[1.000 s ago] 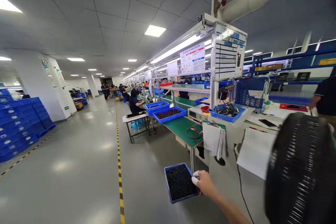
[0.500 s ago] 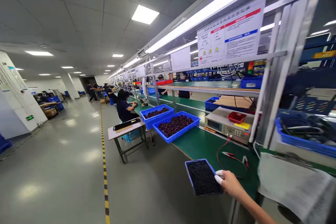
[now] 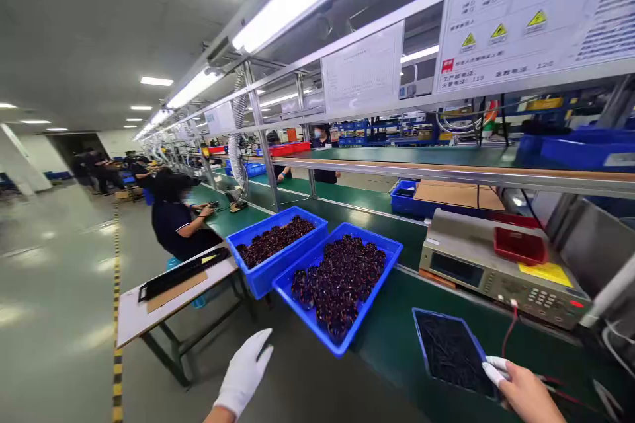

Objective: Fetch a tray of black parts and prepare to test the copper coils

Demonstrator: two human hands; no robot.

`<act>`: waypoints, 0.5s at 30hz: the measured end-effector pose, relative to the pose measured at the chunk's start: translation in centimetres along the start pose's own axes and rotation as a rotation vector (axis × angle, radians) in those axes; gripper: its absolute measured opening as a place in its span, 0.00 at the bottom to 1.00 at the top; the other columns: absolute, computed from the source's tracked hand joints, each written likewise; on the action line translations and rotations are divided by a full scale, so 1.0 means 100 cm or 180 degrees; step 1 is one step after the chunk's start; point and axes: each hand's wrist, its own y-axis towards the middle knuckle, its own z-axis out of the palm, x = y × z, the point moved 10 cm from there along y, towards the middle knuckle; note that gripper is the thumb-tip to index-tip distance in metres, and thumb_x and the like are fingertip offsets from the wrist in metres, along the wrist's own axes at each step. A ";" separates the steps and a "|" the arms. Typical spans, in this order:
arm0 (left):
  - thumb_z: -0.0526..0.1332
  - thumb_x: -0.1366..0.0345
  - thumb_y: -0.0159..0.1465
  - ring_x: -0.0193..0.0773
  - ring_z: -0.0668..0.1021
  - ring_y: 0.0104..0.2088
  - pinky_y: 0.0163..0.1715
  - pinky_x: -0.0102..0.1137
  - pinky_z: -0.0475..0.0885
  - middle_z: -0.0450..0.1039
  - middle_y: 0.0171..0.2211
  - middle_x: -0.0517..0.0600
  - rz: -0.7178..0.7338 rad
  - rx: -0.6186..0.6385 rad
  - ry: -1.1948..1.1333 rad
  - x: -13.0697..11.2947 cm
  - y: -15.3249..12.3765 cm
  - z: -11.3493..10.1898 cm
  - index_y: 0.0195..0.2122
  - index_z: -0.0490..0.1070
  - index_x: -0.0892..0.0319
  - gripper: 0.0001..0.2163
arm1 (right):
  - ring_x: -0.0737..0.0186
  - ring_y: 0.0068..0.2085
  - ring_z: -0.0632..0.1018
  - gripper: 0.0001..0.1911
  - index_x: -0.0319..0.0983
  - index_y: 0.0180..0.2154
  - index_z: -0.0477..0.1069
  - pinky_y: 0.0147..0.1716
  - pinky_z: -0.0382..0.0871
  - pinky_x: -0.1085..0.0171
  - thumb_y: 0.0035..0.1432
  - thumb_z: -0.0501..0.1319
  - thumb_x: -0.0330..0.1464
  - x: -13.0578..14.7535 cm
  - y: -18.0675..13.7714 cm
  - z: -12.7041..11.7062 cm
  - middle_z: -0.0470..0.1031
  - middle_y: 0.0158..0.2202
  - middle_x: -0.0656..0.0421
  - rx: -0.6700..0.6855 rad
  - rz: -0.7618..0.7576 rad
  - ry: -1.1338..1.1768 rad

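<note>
**Holding a small blue tray at the bench edge**

Gripping the near right corner of a small blue tray point(image 3: 449, 353), your right hand point(image 3: 520, 390) has its fingertips, capped in white finger cots, pinched on the rim. The tray is full of thin black pieces, too fine to tell apart. It sits low over the green bench point(image 3: 391, 337), near the front edge; whether it rests on the mat or hangs just above it, you cannot tell.

Your left hand point(image 3: 244, 373), in a white glove, is open with fingers straight and together, holding nothing. It hangs in the aisle, below and left of the nearer large blue bin point(image 3: 340, 287), not touching it.

Around the tray:
- The nearer large bin overhangs the bench edge, heaped with dark rounded parts. A second blue bin point(image 3: 278, 254) lies just beside it on the left, filled alike.
- A grey test instrument point(image 3: 496, 271) stands behind the tray, with a red dish point(image 3: 518, 246) and a yellow pad point(image 3: 546, 273) on top. A red lead point(image 3: 507, 337) drops from its front, passing right of the tray.
- A small side table point(image 3: 169, 291) stands left of the bins, carrying a long black strip.
- A seated person in dark clothes point(image 3: 176, 221) works further down the line.
</note>
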 end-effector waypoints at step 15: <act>0.44 0.65 0.59 0.49 0.59 0.56 0.56 0.41 0.52 0.52 0.56 0.66 0.0220 0.1171 -0.0197 0.040 0.326 0.163 0.56 0.48 0.78 0.26 | 0.54 0.25 0.75 0.10 0.47 0.27 0.70 0.27 0.68 0.60 0.48 0.51 0.33 -0.005 0.142 0.056 0.71 0.19 0.58 -0.1059 0.1092 -0.0316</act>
